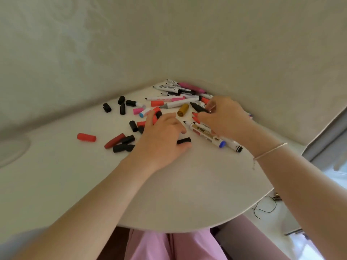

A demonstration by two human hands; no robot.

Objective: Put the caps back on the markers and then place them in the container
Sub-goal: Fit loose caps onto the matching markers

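Many markers and loose caps lie scattered on the round white table [187, 184]. My right hand [225, 119] reaches into the pile of uncapped markers [174, 89] by the wall and pinches a black marker [198, 107] whose tip points left. My left hand [161, 137] lies palm down on the table among the caps, its fingers reaching onto red caps [155, 114]. A black cap [184, 141] rests against its thumb. More markers [206, 134] lie under my right wrist. Black caps [124, 145] and red caps [86, 137] lie to the left. No container is clearly visible.
The wall runs close behind the marker pile. A pale round shape [13, 151] sits at the table's left edge. The table's curved front edge is near my lap, with floor and a black cable [264, 209] at the lower right.
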